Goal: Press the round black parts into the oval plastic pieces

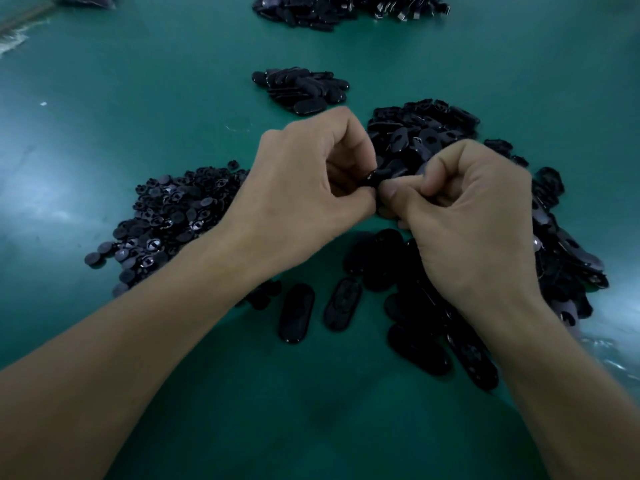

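Observation:
My left hand (308, 195) and my right hand (464, 216) meet above the green table, fingers curled. Between their fingertips sits a small black part (375, 176), pinched from both sides; most of it is hidden by the fingers, so I cannot tell whether it is one piece or two. A heap of round black parts (173, 216) lies to the left, partly under my left forearm. A heap of oval plastic pieces (422, 133) lies behind the hands and runs down the right side.
Several oval pieces (296, 313) lie loose near the front, between my forearms. A smaller pile of ovals (304, 90) sits further back, and a big pile (346, 8) at the far edge. The green table top (121, 109) spreads to the left.

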